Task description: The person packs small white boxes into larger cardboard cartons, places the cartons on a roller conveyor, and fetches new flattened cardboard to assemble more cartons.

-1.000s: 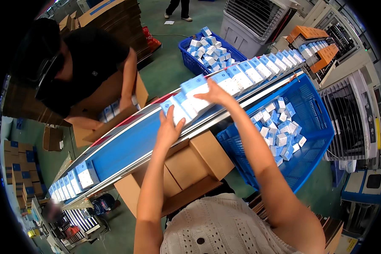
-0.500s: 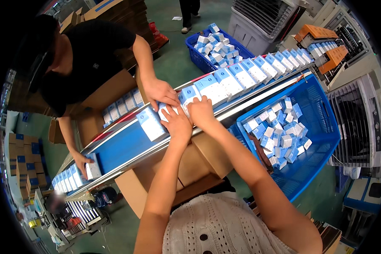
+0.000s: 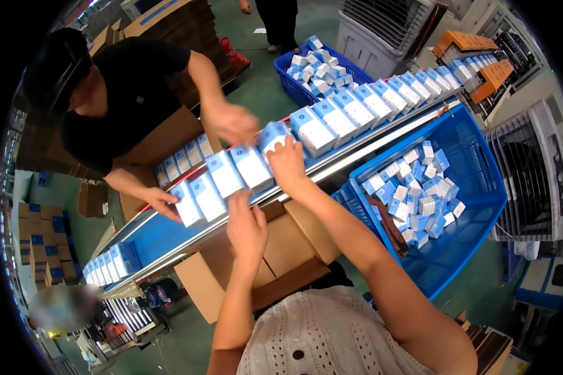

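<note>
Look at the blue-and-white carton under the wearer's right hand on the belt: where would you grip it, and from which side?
Probably across its two long side faces, coming down from above on the near side. The carton lies flat on the blue conveyor belt, neighbours close on both ends, so only top and sides are free. The right hand already rests there; a co-worker's hand occupies the far side.

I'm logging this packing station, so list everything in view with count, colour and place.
small boxes: many, white and blue, in a row along the belt
conveyor belt: one, blue, running diagonally
plastic crates: two, blue, holding loose boxes, right and top centre
cardboard carton: one, brown, open, below the belt
co-worker: one, black shirt, across the belt, both hands at the boxes
left hand: open, at the belt's near edge
right hand: fingers on a box
</note>
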`<action>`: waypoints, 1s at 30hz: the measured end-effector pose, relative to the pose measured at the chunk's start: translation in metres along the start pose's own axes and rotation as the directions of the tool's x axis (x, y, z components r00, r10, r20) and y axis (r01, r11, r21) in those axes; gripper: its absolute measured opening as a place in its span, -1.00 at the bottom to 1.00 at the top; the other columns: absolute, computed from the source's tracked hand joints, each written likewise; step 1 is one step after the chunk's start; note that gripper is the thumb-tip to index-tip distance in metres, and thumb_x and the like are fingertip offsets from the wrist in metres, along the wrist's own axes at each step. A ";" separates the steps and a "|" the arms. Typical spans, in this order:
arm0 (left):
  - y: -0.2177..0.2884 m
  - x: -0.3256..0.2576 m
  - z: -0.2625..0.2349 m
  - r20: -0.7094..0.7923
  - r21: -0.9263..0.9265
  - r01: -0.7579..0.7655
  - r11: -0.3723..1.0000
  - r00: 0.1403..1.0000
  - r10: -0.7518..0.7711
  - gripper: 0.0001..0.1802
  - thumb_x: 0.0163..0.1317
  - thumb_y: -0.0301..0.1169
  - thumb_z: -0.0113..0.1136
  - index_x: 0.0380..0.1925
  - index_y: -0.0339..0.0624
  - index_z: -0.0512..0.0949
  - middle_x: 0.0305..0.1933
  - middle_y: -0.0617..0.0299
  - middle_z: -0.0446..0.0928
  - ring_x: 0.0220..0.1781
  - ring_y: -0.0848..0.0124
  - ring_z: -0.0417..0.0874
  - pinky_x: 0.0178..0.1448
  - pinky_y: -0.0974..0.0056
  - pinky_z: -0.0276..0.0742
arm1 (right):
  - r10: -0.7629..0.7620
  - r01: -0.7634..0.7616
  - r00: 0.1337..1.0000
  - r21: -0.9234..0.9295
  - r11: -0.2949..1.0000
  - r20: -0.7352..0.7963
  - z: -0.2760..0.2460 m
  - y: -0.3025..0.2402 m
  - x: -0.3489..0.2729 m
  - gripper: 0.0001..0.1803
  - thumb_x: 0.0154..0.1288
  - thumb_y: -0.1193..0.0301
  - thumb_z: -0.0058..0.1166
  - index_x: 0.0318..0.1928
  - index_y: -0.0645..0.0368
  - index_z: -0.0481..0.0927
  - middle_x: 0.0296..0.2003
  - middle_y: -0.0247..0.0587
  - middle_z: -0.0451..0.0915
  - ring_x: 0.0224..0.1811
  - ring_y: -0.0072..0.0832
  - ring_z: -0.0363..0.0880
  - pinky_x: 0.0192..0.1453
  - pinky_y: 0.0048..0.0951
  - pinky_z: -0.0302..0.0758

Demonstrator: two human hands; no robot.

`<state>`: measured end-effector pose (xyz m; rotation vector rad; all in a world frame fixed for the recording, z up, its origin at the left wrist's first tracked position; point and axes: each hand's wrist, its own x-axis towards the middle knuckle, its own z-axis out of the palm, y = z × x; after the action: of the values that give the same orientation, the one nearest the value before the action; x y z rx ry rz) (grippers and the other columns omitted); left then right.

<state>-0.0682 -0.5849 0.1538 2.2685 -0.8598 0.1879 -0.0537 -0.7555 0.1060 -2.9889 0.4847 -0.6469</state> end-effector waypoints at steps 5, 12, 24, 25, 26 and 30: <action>-0.014 -0.065 -0.030 0.325 -0.127 0.028 0.992 0.946 0.015 -0.83 0.08 -0.53 0.01 -0.29 -0.19 0.48 -0.33 0.08 0.50 -0.29 0.10 0.54 -0.25 0.23 0.47 | -0.123 0.211 0.966 0.413 0.886 -0.228 -0.065 0.024 -0.044 -0.88 -0.18 0.58 -0.04 -0.68 0.22 0.31 -0.58 -0.12 0.38 -0.41 -0.16 0.37 -0.32 -0.25 0.33; -0.048 -0.085 -0.037 0.491 -0.049 0.040 0.998 0.871 -0.010 -0.84 0.11 -0.44 0.02 -0.30 -0.14 0.52 -0.28 0.10 0.54 -0.33 0.12 0.56 -0.28 0.16 0.47 | 0.113 -0.145 0.987 0.321 0.936 0.115 -0.063 0.100 -0.117 -0.91 -0.05 0.60 -0.14 -0.64 0.25 0.32 -0.58 0.02 0.39 -0.46 -0.02 0.42 -0.41 -0.12 0.36; -0.032 -0.073 -0.020 0.625 -0.083 0.053 0.995 0.781 0.011 -0.80 0.13 -0.42 0.01 -0.22 -0.11 0.49 -0.26 0.07 0.52 -0.26 0.13 0.55 -0.22 0.14 0.47 | 0.093 -0.150 0.983 0.390 0.909 0.160 -0.058 0.109 -0.110 -0.91 -0.03 0.56 -0.12 -0.62 0.25 0.34 -0.57 -0.03 0.42 -0.43 -0.07 0.44 -0.37 -0.15 0.39; -0.031 -0.071 -0.020 0.610 -0.100 0.055 0.993 0.792 0.017 -0.80 0.13 -0.43 0.01 -0.22 -0.11 0.49 -0.25 0.07 0.52 -0.27 0.13 0.55 -0.22 0.15 0.47 | 0.115 -0.161 0.983 0.385 0.909 0.141 -0.059 0.115 -0.106 -0.91 -0.03 0.56 -0.11 -0.62 0.25 0.34 -0.57 -0.02 0.41 -0.43 -0.07 0.43 -0.38 -0.15 0.39; -0.030 -0.068 -0.020 0.595 -0.117 0.058 0.991 0.804 0.023 -0.80 0.13 -0.43 0.00 -0.22 -0.11 0.49 -0.24 0.07 0.52 -0.27 0.13 0.55 -0.22 0.15 0.47 | 0.133 -0.152 0.988 0.390 0.908 0.077 -0.058 0.122 -0.104 -0.91 -0.04 0.55 -0.10 -0.62 0.24 0.34 -0.57 -0.01 0.40 -0.44 -0.05 0.42 -0.39 -0.14 0.38; -0.020 -0.046 -0.023 0.407 -0.158 0.205 0.966 0.905 -0.126 -0.78 0.13 -0.52 -0.03 -0.20 -0.16 0.50 -0.18 0.04 0.51 -0.25 0.12 0.55 -0.18 0.21 0.46 | 0.203 -0.174 0.979 0.409 0.896 -0.028 -0.063 0.146 -0.078 -0.87 -0.01 0.61 -0.11 -0.63 0.29 0.29 -0.60 0.02 0.36 -0.50 -0.02 0.38 -0.45 -0.13 0.31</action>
<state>-0.0887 -0.5348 0.1431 2.2072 -0.8340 -0.4316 -0.1899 -0.8687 0.1165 -2.4999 0.5577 -0.7330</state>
